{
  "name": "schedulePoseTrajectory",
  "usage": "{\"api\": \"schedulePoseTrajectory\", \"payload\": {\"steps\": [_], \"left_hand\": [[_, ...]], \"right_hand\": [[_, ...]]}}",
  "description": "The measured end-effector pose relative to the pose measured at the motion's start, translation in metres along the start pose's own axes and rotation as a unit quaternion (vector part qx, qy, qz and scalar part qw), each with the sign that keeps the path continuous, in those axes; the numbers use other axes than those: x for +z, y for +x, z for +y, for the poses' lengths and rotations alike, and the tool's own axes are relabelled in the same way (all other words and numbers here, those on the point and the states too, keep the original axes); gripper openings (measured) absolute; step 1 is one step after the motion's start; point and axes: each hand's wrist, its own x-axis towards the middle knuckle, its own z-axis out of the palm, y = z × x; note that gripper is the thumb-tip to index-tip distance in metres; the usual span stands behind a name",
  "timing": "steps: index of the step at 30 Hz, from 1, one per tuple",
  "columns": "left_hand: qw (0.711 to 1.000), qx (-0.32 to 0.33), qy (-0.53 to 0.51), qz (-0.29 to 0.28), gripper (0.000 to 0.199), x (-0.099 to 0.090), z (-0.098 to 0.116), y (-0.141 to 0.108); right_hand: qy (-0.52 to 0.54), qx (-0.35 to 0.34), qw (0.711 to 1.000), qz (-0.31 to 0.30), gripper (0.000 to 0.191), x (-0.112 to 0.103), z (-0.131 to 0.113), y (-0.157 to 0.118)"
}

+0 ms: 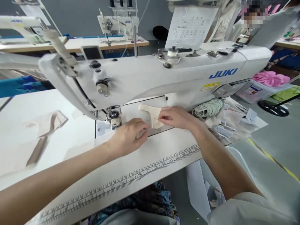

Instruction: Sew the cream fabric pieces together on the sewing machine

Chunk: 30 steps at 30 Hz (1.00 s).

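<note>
Fabric (154,114) in hand (175,117), scraps (219,197) in bin (197,187)

Three sewing machines (140,75), two hands (130,136).
One held fabric piece (153,114), one cord coil (208,108), one clear box (252,93), one pink bundle (271,78).

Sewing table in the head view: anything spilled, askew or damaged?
Nothing looks clearly spilled or damaged. The table's right end looks untidy: scraps lie in a loose, uneven heap beside the coiled pale cord, possibly ordinary clutter. The cream fabric at the right hand looks wrinkled, perhaps just from handling.
</note>
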Motion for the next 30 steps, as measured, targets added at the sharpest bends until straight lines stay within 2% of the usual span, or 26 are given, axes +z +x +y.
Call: {"api": "schedulePoseTrajectory", "payload": {"steps": [4, 16, 20, 24, 27, 30], "left_hand": [[0.997, -0.068, -0.019, -0.007, 0.023, 0.012, 0.003, 0.021], [0.98, -0.19, -0.051, -0.021, 0.022, 0.034, 0.003, 0.056], [0.978, -0.202, -0.051, -0.029, 0.022, 0.036, -0.001, 0.059], [0.98, -0.197, -0.012, -0.035, 0.019, 0.034, 0.001, 0.057], [0.983, -0.177, 0.046, -0.004, 0.019, 0.034, 0.005, 0.054], [0.985, -0.13, 0.111, 0.035, 0.023, 0.036, 0.008, 0.055]], "right_hand": [[0.0, -0.009, 1.0, 0.025, 0.019, 0.0, 0.003, -0.003], [0.03, -0.003, 0.998, 0.061, 0.017, 0.005, 0.014, -0.004], [0.036, 0.009, 0.995, 0.088, 0.012, 0.01, 0.018, -0.002], [0.015, 0.052, 0.981, 0.186, 0.014, 0.018, 0.02, 0.001], [-0.013, 0.065, 0.967, 0.246, 0.014, 0.023, 0.019, 0.003], [-0.044, 0.06, 0.961, 0.265, 0.015, 0.025, 0.017, 0.003]]}}
